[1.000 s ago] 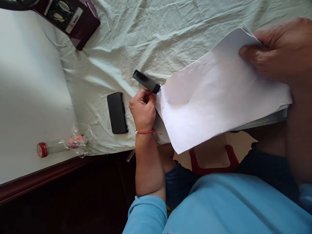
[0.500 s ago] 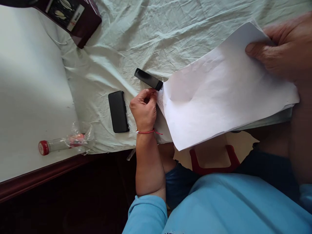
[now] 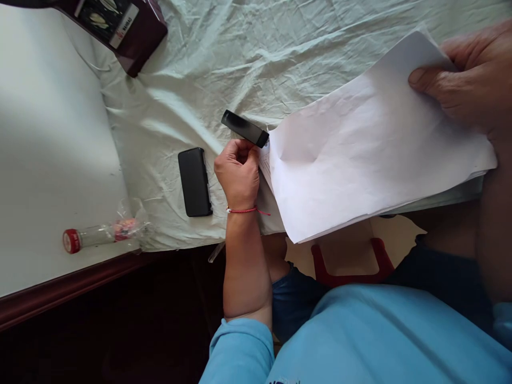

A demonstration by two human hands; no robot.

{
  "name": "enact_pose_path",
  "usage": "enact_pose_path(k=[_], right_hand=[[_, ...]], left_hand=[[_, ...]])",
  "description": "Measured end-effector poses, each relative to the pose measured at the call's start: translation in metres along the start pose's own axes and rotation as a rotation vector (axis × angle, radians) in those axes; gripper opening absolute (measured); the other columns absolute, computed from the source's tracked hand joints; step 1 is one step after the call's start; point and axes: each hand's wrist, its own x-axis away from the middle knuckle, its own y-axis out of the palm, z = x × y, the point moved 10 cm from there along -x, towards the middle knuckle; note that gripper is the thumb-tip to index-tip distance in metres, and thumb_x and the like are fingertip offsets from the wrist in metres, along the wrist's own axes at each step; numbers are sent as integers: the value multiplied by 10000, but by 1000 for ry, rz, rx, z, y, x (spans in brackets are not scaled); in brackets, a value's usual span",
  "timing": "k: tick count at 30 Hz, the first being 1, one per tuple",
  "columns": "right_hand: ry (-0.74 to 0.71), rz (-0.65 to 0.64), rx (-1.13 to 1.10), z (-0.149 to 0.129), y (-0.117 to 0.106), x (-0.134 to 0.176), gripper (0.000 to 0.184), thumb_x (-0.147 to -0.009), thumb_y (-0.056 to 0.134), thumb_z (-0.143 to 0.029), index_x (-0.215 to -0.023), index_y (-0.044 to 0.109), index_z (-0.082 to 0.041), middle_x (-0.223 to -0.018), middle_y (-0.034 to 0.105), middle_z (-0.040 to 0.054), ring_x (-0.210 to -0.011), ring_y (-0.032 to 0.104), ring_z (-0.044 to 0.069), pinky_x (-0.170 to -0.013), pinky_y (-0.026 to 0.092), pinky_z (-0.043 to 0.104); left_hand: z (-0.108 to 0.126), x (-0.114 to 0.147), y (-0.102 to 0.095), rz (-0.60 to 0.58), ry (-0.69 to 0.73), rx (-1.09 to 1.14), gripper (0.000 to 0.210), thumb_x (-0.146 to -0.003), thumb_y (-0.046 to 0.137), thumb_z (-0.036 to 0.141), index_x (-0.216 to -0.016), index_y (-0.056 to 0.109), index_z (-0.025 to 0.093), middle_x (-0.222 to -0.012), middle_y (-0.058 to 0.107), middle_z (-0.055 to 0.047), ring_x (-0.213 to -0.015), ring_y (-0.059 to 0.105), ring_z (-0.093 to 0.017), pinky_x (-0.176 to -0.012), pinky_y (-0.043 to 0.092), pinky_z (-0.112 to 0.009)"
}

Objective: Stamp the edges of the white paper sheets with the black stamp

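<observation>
Paper (image 3: 372,149) is what both hands are busy with. Fingers of the right hand (image 3: 464,80) are closed on the far corner, lifting the sheets so they stay lined up. At the other corner the left hand (image 3: 238,173) curls shut around a black stapler (image 3: 245,128), whose mouth sits right on the paper's edge. Just left of that fist lies a black phone (image 3: 194,182) on the wrinkled cloth (image 3: 224,58).

White paper stack (image 3: 372,154) overhangs the table edge, black stapler (image 3: 245,128) at its corner

Both hands (image 3: 237,173) (image 3: 466,85) pinched closed
</observation>
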Motion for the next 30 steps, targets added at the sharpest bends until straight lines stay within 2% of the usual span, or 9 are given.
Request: enact_pose_path(k=[3, 8, 11, 14, 16, 18, 21, 26, 30], right_hand=[[2, -30, -23, 4, 7, -1, 871, -1044, 245, -723, -1291, 691, -17, -907, 538, 88, -1076, 490, -131, -1062, 413, -80], [13, -58, -42, 8, 18, 0, 849, -1044, 269, -708, -1178, 709, 6, -870, 516, 95, -1100, 495, -126, -1091, 420, -80], [18, -63, -51, 9, 20, 1, 852, -1042, 272, -711, -1161, 712, 9, -864, 511, 97, -1101, 495, -125, -1095, 422, -80], [21, -63, -60, 10, 22, 1, 854, -1041, 274, -713, -1155, 714, 10, -861, 509, 99, -1100, 494, -124, -1096, 424, -79], [22, -63, -64, 10, 22, 1, 854, -1041, 276, -713, -1153, 714, 11, -859, 508, 99, -1100, 494, -123, -1096, 425, -79], [22, -63, -67, 10, 23, 1, 853, -1040, 280, -713, -1152, 714, 12, -858, 507, 99, -1099, 495, -122, -1096, 425, -78], [21, -62, -71, 8, 22, 1, 850, -1039, 285, -712, -1151, 715, 13, -856, 507, 100, -1098, 495, -121, -1095, 427, -78], [15, -56, -73, 3, 19, 4, 848, -1038, 290, -712, -1159, 715, 12, -854, 508, 100, -1095, 497, -120, -1093, 428, -76], [7, -46, -72, -5, 13, 8, 850, -1039, 289, -714, -1193, 710, 8, -855, 509, 98, -1078, 495, -121, -1076, 426, -77]], left_hand=[[4, 0, 1, 8, 30, -31, 161, -838, 690, 34, -745, 686, 165, -693, 691, 41, -631, 586, -43, -637, 452, -171], [3, -1, 2, -1, 33, -40, 167, -856, 664, 40, -744, 641, 162, -675, 638, 40, -606, 525, -35, -617, 399, -188], [0, 1, 3, -56, 12, 7, 157, -870, 636, 59, -758, 629, 169, -667, 604, 31, -625, 525, -43, -626, 407, -189], [-3, 3, 4, -148, -6, 92, 122, -903, 712, 225, -814, 640, 183, -696, 588, 26, -643, 525, -52, -630, 431, -189], [-2, 4, 5, -193, 25, 93, 261, -837, 850, 368, -865, 664, 187, -754, 610, 25, -668, 529, -49, -636, 443, -185], [-1, 4, 5, -194, 59, 51, 409, -725, 962, 425, -905, 683, 186, -795, 630, 28, -679, 526, -42, -634, 440, -179], [-1, 3, 3, -149, 75, -39, 438, -702, 990, 414, -918, 690, 178, -777, 628, 39, -662, 512, -34, -626, 421, -179], [6, 3, 1, -74, 116, -105, 217, -859, 851, 290, -811, 683, 162, -676, 586, 52, -618, 480, -25, -609, 378, -180], [7, 3, 2, -54, 105, -102, 161, -852, 814, 215, -775, 681, 167, -668, 605, 54, -606, 484, -31, -599, 368, -183]])
